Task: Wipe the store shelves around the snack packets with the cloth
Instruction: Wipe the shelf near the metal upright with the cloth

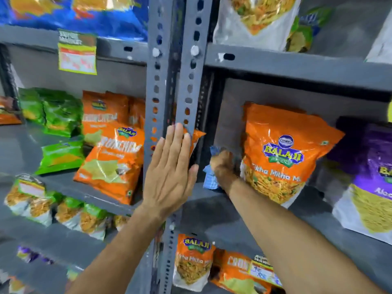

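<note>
My left hand lies flat and open against the grey perforated upright post between two shelf bays. My right hand reaches deep into the right bay and is closed on a blue checked cloth, pressed low against the back left corner of the grey shelf. Just right of that hand stands a large orange Balaji Tikha Mitha packet, touching my wrist. A purple and white snack packet stands further right on the same shelf.
Orange Cronchem packets and green packets fill the left bay's middle shelf. Small mix packets sit on the shelf below. More orange packets stand at the lower right. A yellow price tag hangs from the upper shelf edge.
</note>
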The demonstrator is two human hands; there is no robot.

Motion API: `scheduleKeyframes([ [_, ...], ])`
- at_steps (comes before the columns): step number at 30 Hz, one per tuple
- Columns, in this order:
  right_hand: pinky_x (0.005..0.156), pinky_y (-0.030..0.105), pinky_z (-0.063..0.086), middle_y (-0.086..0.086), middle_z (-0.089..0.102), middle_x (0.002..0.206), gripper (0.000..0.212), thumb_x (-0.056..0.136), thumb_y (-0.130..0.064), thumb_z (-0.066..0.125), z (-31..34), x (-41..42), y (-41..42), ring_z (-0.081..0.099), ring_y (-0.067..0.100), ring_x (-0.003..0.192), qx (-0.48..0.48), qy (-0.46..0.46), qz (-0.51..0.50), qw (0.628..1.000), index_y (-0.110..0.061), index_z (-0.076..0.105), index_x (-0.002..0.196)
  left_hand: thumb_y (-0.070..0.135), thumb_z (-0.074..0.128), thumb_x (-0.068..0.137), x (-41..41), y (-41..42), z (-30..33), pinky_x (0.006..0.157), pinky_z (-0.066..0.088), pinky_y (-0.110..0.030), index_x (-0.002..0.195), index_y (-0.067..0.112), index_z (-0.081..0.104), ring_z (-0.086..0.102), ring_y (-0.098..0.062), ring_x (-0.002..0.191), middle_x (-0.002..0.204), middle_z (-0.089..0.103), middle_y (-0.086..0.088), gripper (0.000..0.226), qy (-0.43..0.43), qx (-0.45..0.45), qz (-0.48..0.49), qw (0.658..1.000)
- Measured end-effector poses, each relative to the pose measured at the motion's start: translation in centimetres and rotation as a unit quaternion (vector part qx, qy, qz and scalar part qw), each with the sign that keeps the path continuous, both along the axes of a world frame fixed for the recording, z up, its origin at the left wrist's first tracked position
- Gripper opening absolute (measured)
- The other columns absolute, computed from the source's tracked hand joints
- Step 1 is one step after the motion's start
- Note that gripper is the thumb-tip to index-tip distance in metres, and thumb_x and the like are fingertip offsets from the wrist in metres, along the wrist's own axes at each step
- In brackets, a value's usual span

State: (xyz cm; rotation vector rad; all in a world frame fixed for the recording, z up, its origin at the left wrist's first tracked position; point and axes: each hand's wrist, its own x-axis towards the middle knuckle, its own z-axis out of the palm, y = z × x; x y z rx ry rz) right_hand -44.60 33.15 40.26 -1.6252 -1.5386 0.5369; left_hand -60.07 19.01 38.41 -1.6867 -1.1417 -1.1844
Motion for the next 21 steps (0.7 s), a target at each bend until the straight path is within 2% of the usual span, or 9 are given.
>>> scheduleKeyframes([
  [1, 0.088, 0.036, 0.046, 0.011, 0.049, 0.102, 0.021, 0.098, -0.014, 0.050, -0.3, 0.1, 1.0, 0.054, 0.026, 0.101, -0.013, -0.004, -0.006, 1.000, -0.020, 0.044, 0.079, 0.033, 0.035, 0.112, 0.0, 0.2, 0.0, 0.135, 0.005, -0.048, 0.167, 0.004, 0.001, 0.002, -0.034, 0.166, 0.178, -0.009, -0.012, 0.071, -0.001, 0.008, -0.010, 1.000],
  [3, 0.094, 0.037, 0.049, 0.017, 0.056, 0.108, 0.007, 0.095, -0.007, 0.054, -1.3, 0.6, 2.8, 0.056, 0.024, 0.109, -0.040, -0.034, -0.015, 0.999, -0.010, 0.058, 0.090, 0.030, 0.038, 0.109, -0.1, 0.4, -0.3, 0.135, 0.005, -0.047, 0.167, 0.003, 0.003, 0.003, -0.033, 0.166, 0.178, -0.009, -0.012, 0.072, -0.004, 0.017, -0.022, 1.000],
  [5, 0.102, 0.041, 0.050, 0.021, 0.062, 0.128, 0.027, 0.094, -0.004, 0.056, -2.5, 0.7, 3.8, 0.059, 0.034, 0.124, -0.080, -0.057, -0.017, 0.995, 0.002, 0.062, 0.120, 0.028, 0.041, 0.108, -0.2, 0.5, -0.4, 0.135, 0.005, -0.047, 0.167, 0.003, 0.004, 0.002, -0.033, 0.166, 0.178, -0.009, -0.011, 0.074, -0.003, 0.021, -0.029, 0.999],
  [7, 0.104, 0.043, 0.051, 0.021, 0.062, 0.134, 0.034, 0.096, -0.008, 0.055, -3.1, 0.1, 3.6, 0.059, 0.038, 0.125, -0.097, -0.065, 0.008, 0.993, -0.001, 0.060, 0.129, 0.028, 0.041, 0.107, -0.3, 0.5, -0.5, 0.135, 0.004, -0.046, 0.167, 0.003, 0.004, 0.001, -0.032, 0.166, 0.178, -0.010, -0.011, 0.074, 0.000, 0.028, -0.031, 0.999],
  [13, 0.095, 0.040, 0.053, 0.017, 0.069, 0.120, 0.026, 0.096, -0.024, 0.057, -4.0, -2.9, -1.0, 0.064, 0.037, 0.114, -0.059, -0.143, 0.082, 0.985, -0.010, 0.069, 0.115, 0.029, 0.036, 0.110, -0.3, 0.5, -0.6, 0.135, 0.006, -0.046, 0.167, 0.005, 0.003, 0.001, -0.030, 0.166, 0.177, -0.011, -0.008, 0.071, -0.005, 0.037, -0.047, 0.998],
  [16, 0.082, 0.044, 0.052, 0.017, 0.071, 0.103, 0.020, 0.094, -0.013, 0.047, -5.2, -2.8, -5.4, 0.064, 0.038, 0.096, 0.017, -0.156, 0.166, 0.974, -0.015, 0.067, 0.088, 0.029, 0.035, 0.110, -0.2, 0.5, -0.5, 0.135, 0.007, -0.047, 0.166, 0.005, 0.003, 0.001, -0.030, 0.165, 0.176, -0.004, -0.011, 0.069, -0.009, 0.037, -0.048, 0.998],
  [18, 0.070, 0.037, 0.045, 0.010, 0.071, 0.098, 0.034, 0.089, -0.004, 0.044, -5.1, -2.0, -8.0, 0.062, 0.031, 0.087, 0.043, -0.172, 0.217, 0.960, -0.031, 0.061, 0.075, 0.030, 0.033, 0.110, -0.2, 0.5, -0.4, 0.135, 0.007, -0.048, 0.166, 0.004, 0.003, 0.001, -0.030, 0.165, 0.174, 0.003, -0.013, 0.069, -0.013, 0.032, -0.050, 0.998],
  [19, 0.070, 0.033, 0.041, 0.008, 0.072, 0.102, 0.040, 0.088, -0.002, 0.044, -4.9, -1.5, -9.2, 0.063, 0.031, 0.091, 0.043, -0.189, 0.239, 0.952, -0.036, 0.064, 0.080, 0.030, 0.033, 0.110, -0.3, 0.5, -0.4, 0.135, 0.007, -0.048, 0.166, 0.004, 0.003, 0.001, -0.030, 0.165, 0.174, 0.004, -0.013, 0.068, -0.013, 0.029, -0.051, 0.998],
  [21, 0.078, 0.031, 0.043, 0.005, 0.071, 0.124, 0.037, 0.094, -0.005, 0.048, -4.9, -0.2, -10.8, 0.064, 0.030, 0.109, 0.039, -0.236, 0.283, 0.929, -0.032, 0.070, 0.109, 0.030, 0.033, 0.110, -0.4, 0.5, -0.5, 0.135, 0.007, -0.048, 0.167, 0.004, 0.003, 0.001, -0.031, 0.165, 0.175, 0.002, -0.013, 0.069, -0.012, 0.027, -0.052, 0.998],
])
